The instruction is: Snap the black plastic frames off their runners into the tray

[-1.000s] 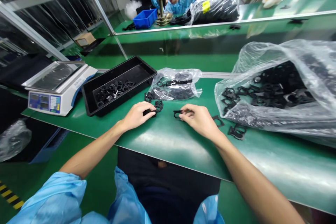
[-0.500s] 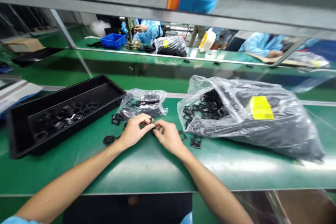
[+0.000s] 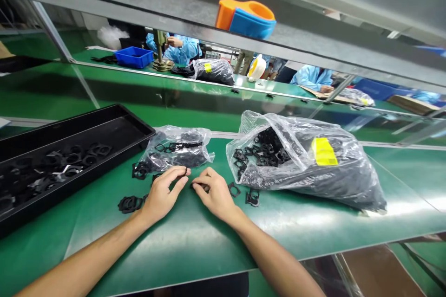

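My left hand [image 3: 160,197] is closed, thumb and fingers pinched toward each other around a small black plastic part [image 3: 186,172] that is mostly hidden. Just to its right, my right hand [image 3: 215,195] also has its fingers curled closed, on another dark plastic piece [image 3: 193,186] that shows only at the fingertips. A narrow gap separates the two hands. Loose black frame-like parts lie around them: a small pile [image 3: 128,204] beside my left wrist, a ring-shaped frame [image 3: 233,189] and a squarish frame [image 3: 252,197] right of my right hand.
A long black tray [image 3: 137,137] with black parts stands at left. Behind my hands lies a small clear bag [image 3: 177,146] of parts. A large open plastic bag [image 3: 341,181] full of parts fills the right. An orange-blue tape holder [image 3: 247,18] sits on the shelf above; co-workers sit beyond.
My hands have drawn apart, from fingertips nearly touching to a small gap between them. The view has tilted and shifted, so the tray and bags appear farther left.
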`<state>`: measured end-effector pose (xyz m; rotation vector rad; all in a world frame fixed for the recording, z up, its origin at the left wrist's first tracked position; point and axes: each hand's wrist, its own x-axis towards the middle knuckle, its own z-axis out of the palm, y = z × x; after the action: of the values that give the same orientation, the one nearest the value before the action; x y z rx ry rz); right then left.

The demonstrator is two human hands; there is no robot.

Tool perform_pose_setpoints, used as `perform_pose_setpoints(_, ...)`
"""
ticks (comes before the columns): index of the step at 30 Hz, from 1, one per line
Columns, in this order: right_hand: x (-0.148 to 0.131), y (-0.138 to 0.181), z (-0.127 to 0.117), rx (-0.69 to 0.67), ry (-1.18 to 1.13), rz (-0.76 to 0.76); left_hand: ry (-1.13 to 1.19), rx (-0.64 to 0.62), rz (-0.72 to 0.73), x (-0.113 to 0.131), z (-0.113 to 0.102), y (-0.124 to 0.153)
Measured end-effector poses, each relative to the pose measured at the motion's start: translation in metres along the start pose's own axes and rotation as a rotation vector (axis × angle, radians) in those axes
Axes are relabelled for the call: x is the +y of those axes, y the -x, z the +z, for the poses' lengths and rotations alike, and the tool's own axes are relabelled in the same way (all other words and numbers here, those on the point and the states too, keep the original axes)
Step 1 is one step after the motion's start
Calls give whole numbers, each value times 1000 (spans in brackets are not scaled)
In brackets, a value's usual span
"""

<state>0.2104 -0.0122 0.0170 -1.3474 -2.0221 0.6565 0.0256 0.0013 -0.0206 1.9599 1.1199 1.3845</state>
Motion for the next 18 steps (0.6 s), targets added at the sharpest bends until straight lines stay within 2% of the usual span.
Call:
perform_pose_setpoints(5, -1, -6, -4, 165, -222, 125, 9, 20, -1, -1, -1, -1)
perform_pose_setpoints(9, 2, -14, -5, 171, -547, 283, 8, 62, -44, 0, -3, -3)
perform_pose_setpoints(12, 2, -19, -5, 163, -686, 331, -42, 64, 43, 1, -7, -6)
perform_pose_setpoints(15, 0, -21, -3, 166, -698, 347, -95, 61, 163, 2, -10, -8)
perform_pose_setpoints(18, -4, -20, -1, 163, -711, 348, -125, 59, 210, 3, -12, -8)
